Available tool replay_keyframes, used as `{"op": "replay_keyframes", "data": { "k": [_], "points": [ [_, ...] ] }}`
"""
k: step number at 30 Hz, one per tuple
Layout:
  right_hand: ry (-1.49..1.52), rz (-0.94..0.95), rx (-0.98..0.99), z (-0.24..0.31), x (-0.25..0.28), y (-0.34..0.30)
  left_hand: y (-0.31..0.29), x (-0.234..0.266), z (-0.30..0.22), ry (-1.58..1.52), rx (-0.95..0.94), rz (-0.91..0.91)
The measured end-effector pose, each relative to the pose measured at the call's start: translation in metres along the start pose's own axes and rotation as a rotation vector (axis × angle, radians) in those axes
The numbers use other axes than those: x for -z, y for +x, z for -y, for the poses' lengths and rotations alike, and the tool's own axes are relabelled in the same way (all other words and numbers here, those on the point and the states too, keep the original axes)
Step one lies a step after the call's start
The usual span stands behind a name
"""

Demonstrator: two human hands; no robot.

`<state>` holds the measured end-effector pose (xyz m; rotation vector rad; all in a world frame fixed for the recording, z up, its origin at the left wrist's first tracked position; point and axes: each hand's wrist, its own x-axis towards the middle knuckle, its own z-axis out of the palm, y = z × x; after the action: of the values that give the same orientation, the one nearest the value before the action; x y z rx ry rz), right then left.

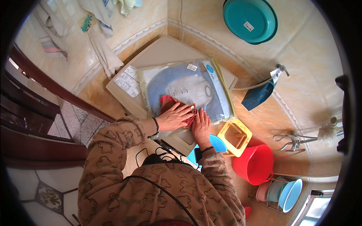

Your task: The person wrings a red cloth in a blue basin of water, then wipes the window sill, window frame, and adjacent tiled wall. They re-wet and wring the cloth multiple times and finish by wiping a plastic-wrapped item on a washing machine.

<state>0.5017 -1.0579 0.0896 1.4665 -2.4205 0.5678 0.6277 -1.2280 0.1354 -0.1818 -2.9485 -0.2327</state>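
A small red cloth (167,102), bunched and folded, lies on a clear plastic package (143,88) with a blue and white item inside. Flat across the cloth rests my left hand (174,117), its fingers stretched out. Beside the cloth's right edge is my right hand (201,127), fingers extended and touching the cloth; its fingertips reach the package. Under the package is the beige top of a boxy appliance (158,51), perhaps a washing machine, with a printed label sheet (128,81) at its left.
A yellow stool (247,138), a red bucket (241,165) and a light blue basin (218,144) stand to the right. A rack of basins (290,196) is farther right. On the walls are a teal basin (241,15), towels (100,51) and a tap (294,141). A dark door (30,139) is left.
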Motion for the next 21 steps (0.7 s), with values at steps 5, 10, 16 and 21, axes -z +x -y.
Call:
{"op": "replay_keyframes", "data": {
  "k": [5, 10, 16, 21],
  "points": [
    [0.097, 0.071, -0.072, 0.003, 0.007, 0.002, 0.016, 0.008, 0.040, 0.042, -0.027, 0.157],
    [0.062, 0.083, -0.115, 0.010, 0.011, 0.003, 0.008, 0.020, 0.116, 0.177, 0.087, 0.077],
    [0.022, 0.133, -0.143, 0.013, 0.013, 0.004, -0.006, 0.033, 0.203, 0.183, 0.318, -0.105],
    [0.000, 0.142, -0.146, 0.013, 0.013, 0.004, -0.047, 0.071, 0.292, -0.124, 0.741, -0.311]
  ]
}}
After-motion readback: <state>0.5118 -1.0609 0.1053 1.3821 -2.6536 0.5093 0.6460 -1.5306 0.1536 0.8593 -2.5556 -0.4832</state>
